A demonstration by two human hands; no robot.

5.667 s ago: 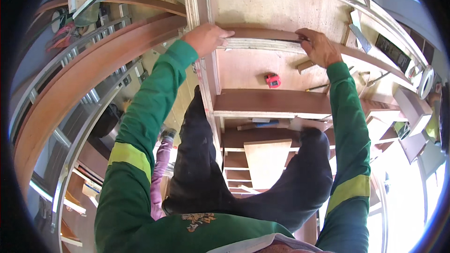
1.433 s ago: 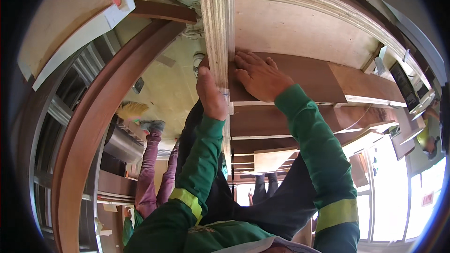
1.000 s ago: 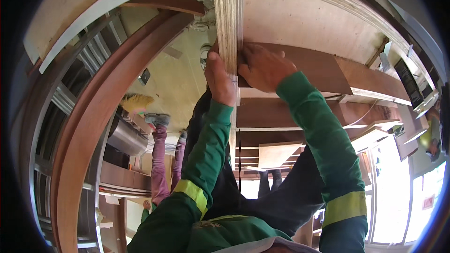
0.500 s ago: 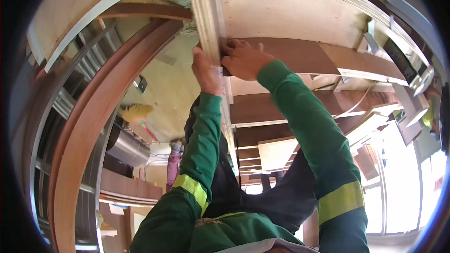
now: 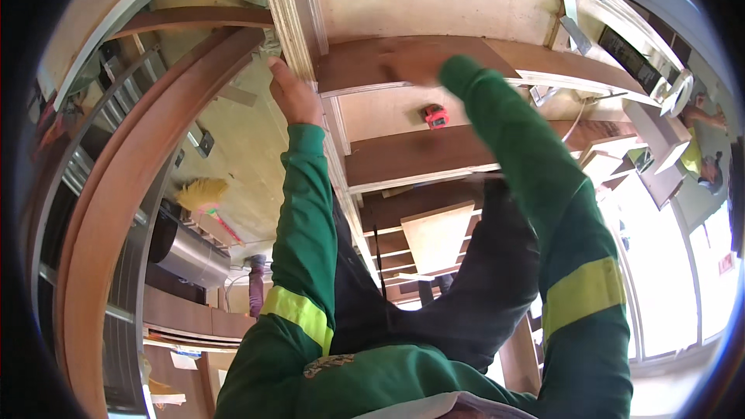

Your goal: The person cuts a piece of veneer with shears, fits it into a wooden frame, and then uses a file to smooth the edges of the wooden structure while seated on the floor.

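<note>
My left hand [image 5: 296, 98] grips the upright plywood panel [image 5: 288, 23] of a shelf unit, one digit along its left side and the other fingers mostly hidden by the edge. My right hand [image 5: 415, 70] is smeared by motion over a brown shelf board [image 5: 353, 62], to the right of the panel. Whether it holds anything is unclear. A red and black tape measure [image 5: 436, 116] lies in the pale compartment just below that hand. Another brown board [image 5: 419, 157] crosses the unit nearer to me.
Long curved brown boards [image 5: 147, 163] and metal framing stand at the left. A yellow-bristled broom [image 5: 202, 195] and a metal cylinder [image 5: 194, 244] lie beyond my left arm. A loose pale board [image 5: 437, 237] rests between my legs. Another person [image 5: 702, 151] is at the far right.
My right hand has left the panel and moved right, uncovering the tape measure. My left hand remains on the panel. The view has shifted, so the unit appears further left.
</note>
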